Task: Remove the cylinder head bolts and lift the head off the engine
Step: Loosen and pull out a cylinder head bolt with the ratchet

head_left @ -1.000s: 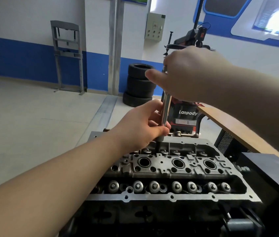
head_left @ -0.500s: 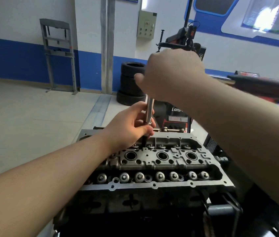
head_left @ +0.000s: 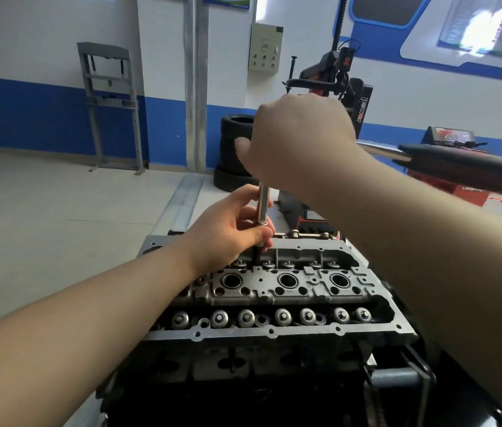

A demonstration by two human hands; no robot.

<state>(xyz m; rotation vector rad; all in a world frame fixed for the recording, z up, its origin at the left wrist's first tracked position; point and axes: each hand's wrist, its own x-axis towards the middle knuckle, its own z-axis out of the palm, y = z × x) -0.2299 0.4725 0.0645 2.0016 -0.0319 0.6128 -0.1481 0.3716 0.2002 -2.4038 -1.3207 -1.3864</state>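
Note:
The grey cylinder head (head_left: 274, 291) sits on the dark engine block (head_left: 243, 374), with three round plug wells and rows of valve caps on top. A chrome extension bar (head_left: 263, 203) stands upright over the head's far left side, its dark socket end going down into the head. My left hand (head_left: 228, 229) pinches the bar's lower end. My right hand (head_left: 299, 143) grips the top of the bar from above. A ratchet handle with a black grip (head_left: 459, 167) sticks out to the right behind my right forearm.
Stacked tyres (head_left: 234, 155) and a red and black tyre changer (head_left: 336, 97) stand behind the engine. A grey metal frame (head_left: 108, 106) leans on the blue and white wall at left. The floor to the left is pale and open.
The ratchet handle has swung out to the right and now shows behind my right forearm. My right hand stays on the bar's top, my left still on its lower end; the view shifted.

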